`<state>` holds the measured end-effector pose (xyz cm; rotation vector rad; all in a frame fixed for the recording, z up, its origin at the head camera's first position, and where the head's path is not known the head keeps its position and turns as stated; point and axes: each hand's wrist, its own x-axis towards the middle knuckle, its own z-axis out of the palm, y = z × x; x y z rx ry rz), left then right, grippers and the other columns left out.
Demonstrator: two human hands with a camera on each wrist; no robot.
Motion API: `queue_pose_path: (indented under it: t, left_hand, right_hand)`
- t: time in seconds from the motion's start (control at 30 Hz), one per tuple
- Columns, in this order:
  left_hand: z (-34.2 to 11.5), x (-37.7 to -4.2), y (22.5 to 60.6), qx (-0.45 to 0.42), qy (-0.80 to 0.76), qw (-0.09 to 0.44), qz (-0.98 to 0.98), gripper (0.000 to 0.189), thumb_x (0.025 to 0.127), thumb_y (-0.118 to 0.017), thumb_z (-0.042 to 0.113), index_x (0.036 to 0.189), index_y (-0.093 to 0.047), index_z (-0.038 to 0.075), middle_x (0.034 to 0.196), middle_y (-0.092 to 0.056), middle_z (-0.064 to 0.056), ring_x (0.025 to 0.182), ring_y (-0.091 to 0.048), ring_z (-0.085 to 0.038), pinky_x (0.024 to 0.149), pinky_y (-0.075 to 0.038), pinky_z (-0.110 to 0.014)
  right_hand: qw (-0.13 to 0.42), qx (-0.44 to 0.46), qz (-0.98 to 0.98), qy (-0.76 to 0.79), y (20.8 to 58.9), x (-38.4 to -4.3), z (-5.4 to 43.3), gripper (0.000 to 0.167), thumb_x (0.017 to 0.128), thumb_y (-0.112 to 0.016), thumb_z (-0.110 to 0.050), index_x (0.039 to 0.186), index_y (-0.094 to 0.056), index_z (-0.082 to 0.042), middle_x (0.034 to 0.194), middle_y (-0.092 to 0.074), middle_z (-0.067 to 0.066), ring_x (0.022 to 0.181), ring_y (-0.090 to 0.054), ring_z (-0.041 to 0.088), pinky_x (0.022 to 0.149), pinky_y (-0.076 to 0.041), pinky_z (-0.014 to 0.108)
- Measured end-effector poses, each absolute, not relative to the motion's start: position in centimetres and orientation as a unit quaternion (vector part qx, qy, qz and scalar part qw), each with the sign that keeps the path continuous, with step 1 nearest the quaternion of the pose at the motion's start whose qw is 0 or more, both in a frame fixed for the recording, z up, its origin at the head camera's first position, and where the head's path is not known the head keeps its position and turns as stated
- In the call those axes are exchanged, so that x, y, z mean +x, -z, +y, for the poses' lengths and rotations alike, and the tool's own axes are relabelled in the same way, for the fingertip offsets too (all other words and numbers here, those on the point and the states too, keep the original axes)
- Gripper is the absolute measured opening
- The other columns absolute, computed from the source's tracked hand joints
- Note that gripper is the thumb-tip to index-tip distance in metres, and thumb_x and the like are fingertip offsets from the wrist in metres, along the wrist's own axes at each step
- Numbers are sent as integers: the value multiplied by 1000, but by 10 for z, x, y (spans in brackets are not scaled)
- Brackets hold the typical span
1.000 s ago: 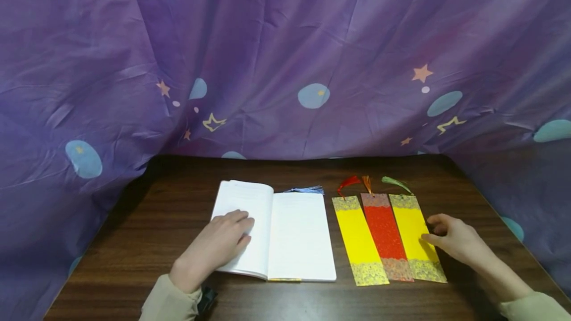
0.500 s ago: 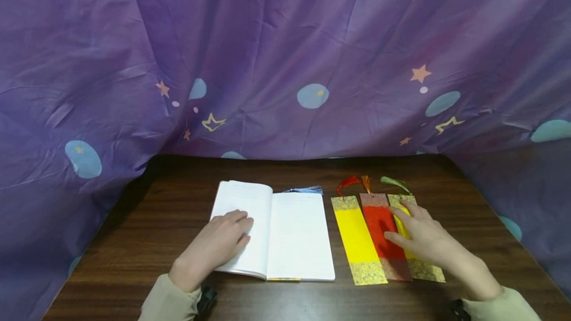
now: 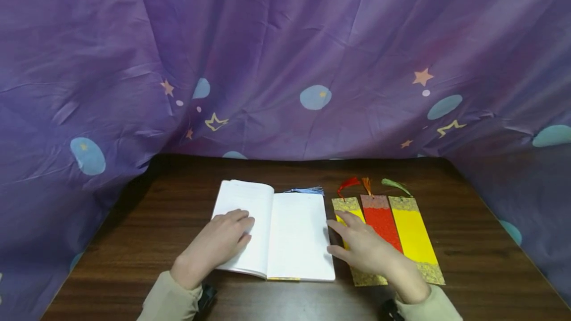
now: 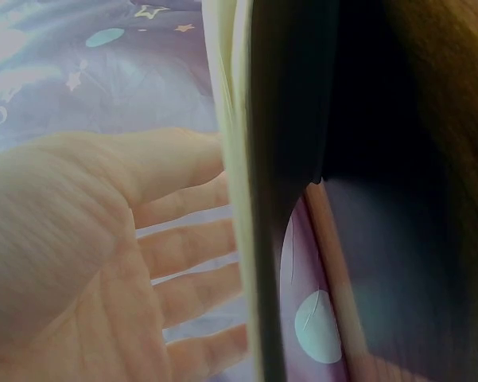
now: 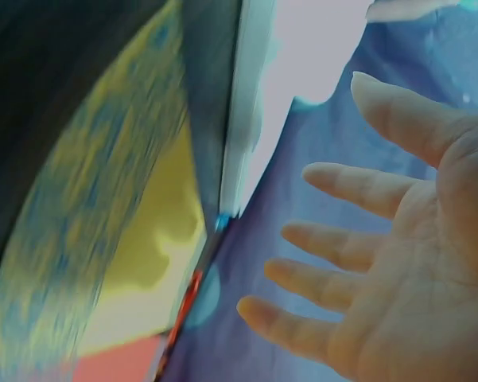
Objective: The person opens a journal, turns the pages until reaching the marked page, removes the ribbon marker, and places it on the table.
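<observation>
An open book (image 3: 300,237) with pale pages lies left of three tasselled bookmarks. My left hand (image 3: 218,241) rests on its left page, fingers extended; the left wrist view shows the palm beside the book's edge (image 4: 250,199). My right hand (image 3: 368,246) hovers over the left yellow bookmark (image 3: 347,204), fingertips at the right page's outer edge. In the right wrist view its spread fingers hold nothing. The red bookmark (image 3: 380,219) is partly covered by that hand, while the right yellow bookmark (image 3: 414,234) lies mostly visible.
A blue tassel (image 3: 308,190) sticks out above the right page. Red, orange and green tassels trail from the bookmarks' far ends. A purple patterned curtain (image 3: 267,63) hangs behind the dark wooden table (image 3: 169,202).
My right hand has swept left from beside the right yellow bookmark, across the bookmarks, to the book's right edge. The left hand has stayed on its page.
</observation>
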<state>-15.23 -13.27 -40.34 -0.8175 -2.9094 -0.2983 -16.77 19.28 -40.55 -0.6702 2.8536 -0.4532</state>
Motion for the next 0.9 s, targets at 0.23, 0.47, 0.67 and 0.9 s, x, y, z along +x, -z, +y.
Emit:
queue_pose_path:
  t: [0.23,0.47,0.67,0.9]
  left_hand:
    - [-131,-153,403,-268,95,51,-957,27,92,-66,16,115,-66,2,123,-62,-19,117,-57,-36,98,-47,-51]
    - [-132,-153,404,-266,93,51,-958,27,92,-66,16,115,-66,2,123,-62,-19,117,-57,-36,97,-47,-51]
    - [-132,-153,405,-262,96,45,-959,27,92,-66,16,115,-67,2,123,-62,-18,118,-57,-35,98,-47,-51]
    - [-131,-153,405,-265,98,48,-958,25,92,-66,15,114,-67,2,122,-63,-19,116,-57,-36,98,-47,-51]
  right_hand:
    - [81,-255,951,154,412,-162,168,64,85,-77,-34,137,-55,-6,148,-40,20,135,-37,39,107,-36,58]
    - [105,-273,945,144,417,-162,151,70,78,-82,-34,136,-56,-5,146,-43,21,135,-37,41,109,-34,55]
    - [158,-271,942,120,420,-163,140,76,71,-86,-40,134,-58,-8,143,-49,17,132,-43,37,109,-34,55]
    - [175,-264,944,93,421,-159,137,91,61,-92,-42,140,-54,-17,148,-44,16,136,-37,39,110,-25,64]
